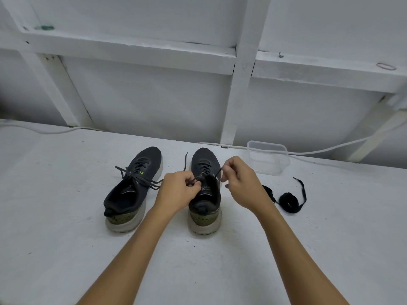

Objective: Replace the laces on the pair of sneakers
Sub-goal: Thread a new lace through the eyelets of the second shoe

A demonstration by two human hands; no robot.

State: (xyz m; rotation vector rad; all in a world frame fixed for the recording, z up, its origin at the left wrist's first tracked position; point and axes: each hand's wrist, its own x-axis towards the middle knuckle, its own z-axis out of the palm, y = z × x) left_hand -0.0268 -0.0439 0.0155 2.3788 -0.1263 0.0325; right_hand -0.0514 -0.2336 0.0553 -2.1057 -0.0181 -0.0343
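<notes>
At frame centre, the right sneaker (206, 190) stands heel toward me, long axis running up-frame. My left hand (176, 191) and right hand (239, 183) flank its tongue, each pinching the old lace (217, 172); both equally near.

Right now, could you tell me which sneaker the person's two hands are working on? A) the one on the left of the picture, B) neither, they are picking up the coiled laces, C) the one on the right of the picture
C: the left hand and right hand each pinch a lace end of the right-side sneaker; the other sneaker and the coiled laces lie untouched.
</notes>
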